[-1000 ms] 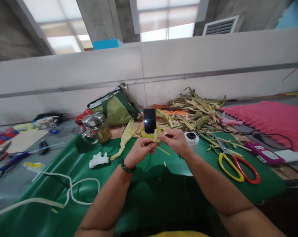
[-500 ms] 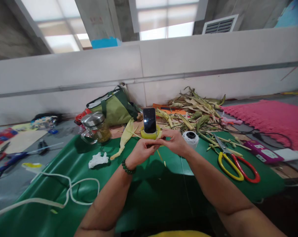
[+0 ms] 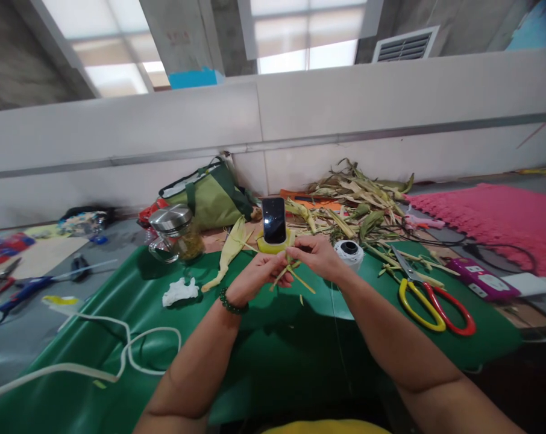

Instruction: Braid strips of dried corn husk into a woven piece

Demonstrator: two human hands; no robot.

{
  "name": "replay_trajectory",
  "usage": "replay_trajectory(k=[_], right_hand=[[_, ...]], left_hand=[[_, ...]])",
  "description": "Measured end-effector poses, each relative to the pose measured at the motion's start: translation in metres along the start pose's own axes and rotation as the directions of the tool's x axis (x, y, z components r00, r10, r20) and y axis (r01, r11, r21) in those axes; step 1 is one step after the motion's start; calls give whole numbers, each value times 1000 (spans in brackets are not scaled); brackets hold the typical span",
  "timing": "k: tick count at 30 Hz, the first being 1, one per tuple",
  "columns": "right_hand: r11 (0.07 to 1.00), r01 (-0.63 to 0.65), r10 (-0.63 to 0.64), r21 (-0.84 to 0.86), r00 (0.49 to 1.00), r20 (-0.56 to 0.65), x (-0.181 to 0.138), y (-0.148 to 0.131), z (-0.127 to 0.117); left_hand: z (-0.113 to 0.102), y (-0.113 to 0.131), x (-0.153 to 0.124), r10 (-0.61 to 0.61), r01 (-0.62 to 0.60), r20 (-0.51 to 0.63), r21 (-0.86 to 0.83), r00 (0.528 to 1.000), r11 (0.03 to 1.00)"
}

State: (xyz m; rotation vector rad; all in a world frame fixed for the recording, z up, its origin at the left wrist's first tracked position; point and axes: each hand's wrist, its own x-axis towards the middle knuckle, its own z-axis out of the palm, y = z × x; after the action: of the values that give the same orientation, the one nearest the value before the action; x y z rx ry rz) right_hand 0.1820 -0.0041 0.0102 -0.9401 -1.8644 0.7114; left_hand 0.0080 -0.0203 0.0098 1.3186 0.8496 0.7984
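Between my two hands are thin yellow-green corn husk strips (image 3: 302,282), their loose ends poking out below the fingers. My left hand (image 3: 260,276), with a green bead bracelet (image 3: 231,302) at the wrist, is closed on the strips. My right hand (image 3: 317,255) pinches them from the other side, its fingertips close to the left ones. Just behind the hands a dark phone (image 3: 273,222) stands upright in a yellow holder (image 3: 269,247). A pale corn husk (image 3: 230,253) lies left of the phone, and a white spool of thread (image 3: 349,255) stands beside my right hand.
Scissors (image 3: 429,298) with yellow and red handles lie to the right on the green mat (image 3: 164,386). Behind are a husk pile (image 3: 363,187), a green bag (image 3: 214,199) and a glass jar (image 3: 173,232). A crumpled tissue (image 3: 180,293) and white cable (image 3: 92,374) lie left.
Both hands have turned at the fingertips, and the husk strips now stick out below them, more in view than before. The things around have stayed in place.
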Motion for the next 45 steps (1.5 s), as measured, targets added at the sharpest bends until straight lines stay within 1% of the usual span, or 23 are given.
replay_trajectory(k=[2, 5, 8, 10, 12, 14, 16, 18, 19, 21, 23, 24, 26, 29, 33, 38, 41, 43, 45], right_hand=[[1000, 20, -20, -17, 1000, -9, -2, -1, 2], [999, 41, -42, -21, 996, -73, -4, -2, 5], [999, 26, -22, 30, 991, -129, -4, -2, 8], [998, 20, -10, 59, 988, -154, -4, -1, 9], [999, 18, -10, 51, 985, -172, -2, 0, 7], [999, 4, 4, 45, 986, -167, 0, 2, 3], [993, -57, 67, 100, 992, -107, 1, 3, -3], [968, -183, 178, 173, 983, 39, 2, 4, -9], [950, -251, 229, 183, 964, 137, 1, 4, -12], [925, -348, 289, 152, 906, 310, 0, 3, -15], [911, -389, 306, 138, 860, 408, -2, 0, -14], [906, -397, 303, 151, 853, 426, -2, -2, -13], [898, -392, 289, 203, 870, 399, -2, -4, -8], [918, -314, 238, 241, 925, 297, -2, -5, -1], [961, -195, 139, 197, 954, 265, -6, -5, 5], [991, -66, 44, 117, 982, 183, -13, -12, 10], [994, -70, 54, 82, 982, 183, -15, -13, 12], [988, -127, 104, 90, 970, 221, -15, -12, 11], [977, -191, 157, 99, 946, 282, -13, -8, 9]], left_hand=[[0, -1, 1, 14, -14, 9, 54, 1000, 998], [-1, -1, 2, 34, -36, 17, 108, 999, 994], [-4, 2, 0, 48, -51, 23, 135, 999, 990], [-5, 4, -2, 45, -49, 27, 140, 999, 989], [-6, 6, -3, 33, -37, 29, 120, 999, 992], [-6, 7, -2, 24, -25, 16, 86, 1000, 996], [-6, 6, -1, 23, -23, -5, 64, 1000, 998], [-6, 6, 0, 47, -45, -26, 63, 999, 997], [-6, 6, 0, 68, -65, -38, 70, 997, 995], [-8, 7, 0, 122, -115, -74, 95, 990, 989], [-10, 8, 0, 174, -159, -122, 125, 977, 979], [-11, 9, 0, 197, -177, -143, 142, 970, 974], [-13, 10, -1, 231, -201, -168, 179, 958, 963], [-15, 12, -2, 262, -218, -166, 242, 951, 946], [-14, 13, -3, 290, -230, -178, 294, 940, 928], [-17, 13, -2, 294, -223, -240, 281, 925, 933], [-19, 12, -1, 266, -209, -264, 222, 927, 952], [-22, 11, 0, 225, -187, -272, 157, 936, 970], [-26, 11, 1, 161, -147, -269, 72, 950, 986]])
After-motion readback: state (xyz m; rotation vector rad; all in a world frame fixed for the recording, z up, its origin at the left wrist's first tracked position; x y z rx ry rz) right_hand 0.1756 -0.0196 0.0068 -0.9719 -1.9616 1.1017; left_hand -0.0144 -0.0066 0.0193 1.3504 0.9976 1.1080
